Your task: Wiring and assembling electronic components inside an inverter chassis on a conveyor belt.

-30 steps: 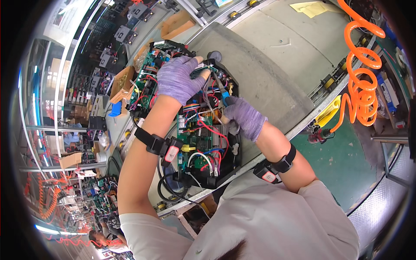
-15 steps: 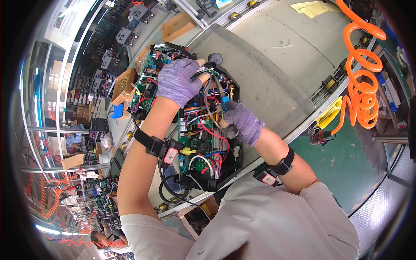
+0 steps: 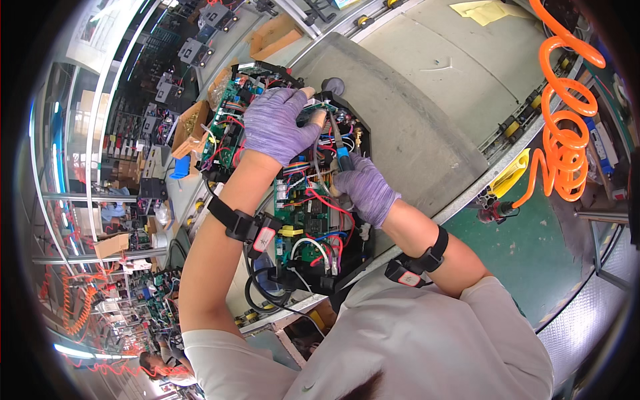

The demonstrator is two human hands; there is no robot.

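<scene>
My left hand (image 3: 277,127), in a purple glove with bare fingertips, is curled over the upper part of an open black electronic assembly (image 3: 303,213) full of green boards and coloured wires. Its finger and thumb press at a small board with a pale part (image 3: 325,105); what they grip is unclear. My right hand (image 3: 367,188), also gloved, is closed round the blue handle of a slim metal tool (image 3: 343,157), whose tip reaches up among the parts near my left thumb. Another populated green board (image 3: 223,100) stands at the left of the assembly.
A grey mat (image 3: 427,127) lies on the roller bench. Cardboard boxes (image 3: 273,37) and a blue bin (image 3: 180,169) stand at the left and back. An orange coiled hose (image 3: 565,137) with a power tool (image 3: 493,212) hangs at the right. A co-worker (image 3: 160,367) is at lower left.
My right hand has shifted slightly down and left with the tool, which is a little more upright. My left hand stays at the same spot with small finger movement.
</scene>
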